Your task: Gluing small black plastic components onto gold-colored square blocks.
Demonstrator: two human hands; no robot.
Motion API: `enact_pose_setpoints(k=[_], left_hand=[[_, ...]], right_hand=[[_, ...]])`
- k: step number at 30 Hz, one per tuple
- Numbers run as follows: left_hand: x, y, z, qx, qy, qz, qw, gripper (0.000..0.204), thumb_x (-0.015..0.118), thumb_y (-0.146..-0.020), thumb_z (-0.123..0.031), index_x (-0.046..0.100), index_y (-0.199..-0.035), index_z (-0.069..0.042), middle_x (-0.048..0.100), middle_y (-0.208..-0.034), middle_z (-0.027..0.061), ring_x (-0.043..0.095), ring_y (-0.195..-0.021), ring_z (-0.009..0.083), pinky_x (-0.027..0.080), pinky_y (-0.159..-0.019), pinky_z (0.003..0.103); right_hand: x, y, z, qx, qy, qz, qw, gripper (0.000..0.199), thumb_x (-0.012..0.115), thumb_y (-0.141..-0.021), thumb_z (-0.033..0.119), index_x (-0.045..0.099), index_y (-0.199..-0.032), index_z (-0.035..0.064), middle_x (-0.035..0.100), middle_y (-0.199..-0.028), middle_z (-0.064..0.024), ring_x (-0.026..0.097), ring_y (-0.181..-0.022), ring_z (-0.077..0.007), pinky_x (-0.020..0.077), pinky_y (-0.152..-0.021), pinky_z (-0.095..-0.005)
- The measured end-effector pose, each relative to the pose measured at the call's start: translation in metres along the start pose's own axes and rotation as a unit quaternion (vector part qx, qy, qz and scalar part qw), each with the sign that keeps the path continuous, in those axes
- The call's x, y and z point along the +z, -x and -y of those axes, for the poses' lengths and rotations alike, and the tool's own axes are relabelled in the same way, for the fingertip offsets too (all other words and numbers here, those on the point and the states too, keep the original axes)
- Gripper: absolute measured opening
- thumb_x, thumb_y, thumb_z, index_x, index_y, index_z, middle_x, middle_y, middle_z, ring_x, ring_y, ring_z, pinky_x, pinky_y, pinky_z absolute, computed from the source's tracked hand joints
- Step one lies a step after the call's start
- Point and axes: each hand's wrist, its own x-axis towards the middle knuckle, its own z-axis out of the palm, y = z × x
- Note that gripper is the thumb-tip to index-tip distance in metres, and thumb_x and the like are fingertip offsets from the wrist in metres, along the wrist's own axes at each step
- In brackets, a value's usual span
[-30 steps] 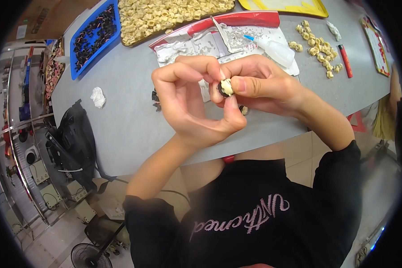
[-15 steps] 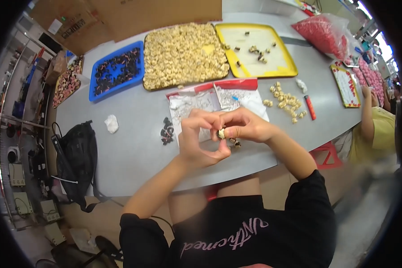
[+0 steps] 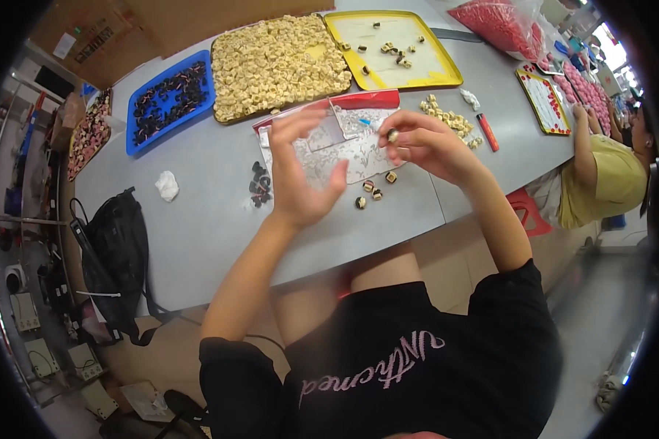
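Observation:
In front of the red-edged white work surface (image 3: 348, 167), my left hand (image 3: 300, 172) is held up with its fingers and thumb spread and nothing in it. My right hand (image 3: 436, 146) pinches a small rounded cream-and-black piece (image 3: 392, 135) between thumb and fingers. Below that hand, several similar two-tone pieces (image 3: 370, 186) lie on the table. A small pile of black pieces (image 3: 260, 185) sits left of the work surface. Beyond the right hand is a heap of loose cream pieces (image 3: 450, 115). A blue-tipped item (image 3: 364, 122) lies on the work surface, partly hidden by the right fingers.
Along the back are a blue tray (image 3: 134, 121) of black pieces, a tray full of cream pieces (image 3: 278, 66) and a yellow tray (image 3: 447, 73) holding several two-tone ones. A red tube (image 3: 488, 132), white wad (image 3: 167, 186) and black bag (image 3: 117, 256) lie around. Another person (image 3: 600, 175) sits right.
My hands have parted: the left has opened and moved away, while the right carries the two-tone piece off to the right. The whole view has shifted slightly.

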Motion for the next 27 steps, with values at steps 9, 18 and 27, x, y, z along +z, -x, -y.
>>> enact_pose_setpoints(k=[9,18,27], left_hand=[[-0.002,0.000,-0.004,-0.001,-0.061,-0.013,0.998,0.026,0.058,-0.073,-0.010,0.051,-0.097,-0.004,0.055,-0.106,0.0126,0.048,-0.096,0.0242,0.039,-0.081,0.034],[-0.001,0.002,-0.003,0.042,-0.053,-0.003,0.998,0.017,0.059,-0.071,-0.006,0.055,-0.087,-0.006,0.058,-0.095,0.0087,0.049,-0.089,0.0259,0.037,-0.082,0.035],[-0.001,0.002,-0.002,0.055,-0.056,-0.011,0.997,0.009,0.060,-0.071,-0.004,0.056,-0.078,-0.006,0.058,-0.088,0.0073,0.049,-0.085,0.0259,0.040,-0.078,0.036]], right_hand=[[0.045,0.033,-0.056,-0.185,0.587,-0.290,0.733,0.054,0.064,-0.081,0.040,0.048,-0.107,-0.0047,0.051,-0.095,-0.0147,0.052,-0.086,-0.0260,0.0439,-0.074,-0.0360],[0.076,0.010,-0.073,-0.170,0.722,-0.231,0.629,0.036,0.062,-0.081,0.035,0.051,-0.090,0.0011,0.050,-0.083,-0.0150,0.057,-0.077,-0.0298,0.0474,-0.059,-0.0385],[0.069,0.007,-0.078,-0.235,0.714,-0.152,0.641,0.015,0.061,-0.079,0.015,0.052,-0.075,0.0043,0.051,-0.070,-0.0085,0.056,-0.059,-0.0262,0.0454,-0.052,-0.0367]])
